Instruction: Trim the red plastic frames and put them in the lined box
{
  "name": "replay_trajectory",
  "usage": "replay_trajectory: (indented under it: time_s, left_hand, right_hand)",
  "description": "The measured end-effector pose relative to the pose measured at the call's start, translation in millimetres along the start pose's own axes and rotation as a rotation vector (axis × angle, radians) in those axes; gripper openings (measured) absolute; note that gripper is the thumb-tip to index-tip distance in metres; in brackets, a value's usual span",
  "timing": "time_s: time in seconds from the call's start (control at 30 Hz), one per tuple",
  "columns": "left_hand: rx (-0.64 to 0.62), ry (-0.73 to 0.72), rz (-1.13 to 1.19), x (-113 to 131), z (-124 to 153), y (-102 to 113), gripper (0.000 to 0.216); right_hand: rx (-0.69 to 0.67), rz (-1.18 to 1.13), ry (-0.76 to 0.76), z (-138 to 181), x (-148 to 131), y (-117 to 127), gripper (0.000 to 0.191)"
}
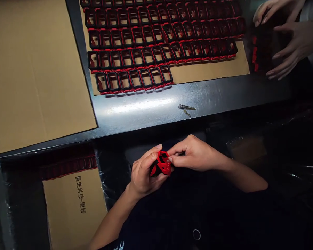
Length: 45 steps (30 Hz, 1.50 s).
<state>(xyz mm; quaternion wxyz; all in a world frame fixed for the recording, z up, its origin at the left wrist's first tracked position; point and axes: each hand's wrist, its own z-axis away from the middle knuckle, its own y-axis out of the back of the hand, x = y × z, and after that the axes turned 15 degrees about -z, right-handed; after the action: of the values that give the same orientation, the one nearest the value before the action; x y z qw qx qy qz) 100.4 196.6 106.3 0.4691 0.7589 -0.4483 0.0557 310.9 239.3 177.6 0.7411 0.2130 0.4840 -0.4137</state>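
A small red and black plastic frame (163,163) is held in front of my body, below the table's front edge. My left hand (144,170) wraps round its left side and underside, with the thumb near the upper rim. From the right, my right hand (193,154) pinches the frame's right edge between thumb and forefinger. Part of the frame is hidden by my fingers. On the metal table beyond my hands lie nail clippers (187,107), or a small metal tool like them, with the lever swung out.
Rows of similar black and red frames (125,59) stand on a cardboard sheet at the back. Another cardboard sheet (36,69) covers the table's left. A co-worker's hands (289,41) are at far right beside red and black parts. Below left is a cardboard box (75,208).
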Motion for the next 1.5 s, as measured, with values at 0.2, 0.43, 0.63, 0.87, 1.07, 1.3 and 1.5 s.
replay_trajectory:
  time_s: [0.2,0.43,0.63,0.87,1.07,1.3,1.5]
  left_hand:
    - [-0.005,-0.022,-0.009,-1,-2,-1,0.084]
    - [-0.006,0.006,0.036,-1,-1,-3,0.09]
    - [-0.008,0.019,0.081,-3,4,-5,0.093]
    - [-0.002,0.263,0.373,-1,10,-11,0.084]
    - [-0.082,0.436,0.473,3,12,-18,0.077]
    - [-0.125,0.507,0.518,4,14,-19,0.074]
    - [-0.109,0.516,0.542,3,19,-21,0.075]
  right_hand:
    - [0.01,-0.039,-0.026,-1,4,3,0.024]
    - [-0.019,-0.012,0.008,0,4,5,0.023]
    - [0.028,-0.041,-0.046,-4,3,1,0.017]
    - [0.045,-0.426,-0.101,-4,22,12,0.026]
    - [0.008,-0.561,-0.221,-4,36,6,0.028]
    - [-0.047,-0.54,-0.21,-9,31,0,0.023]
    - [-0.041,-0.515,-0.156,-7,31,0,0.036]
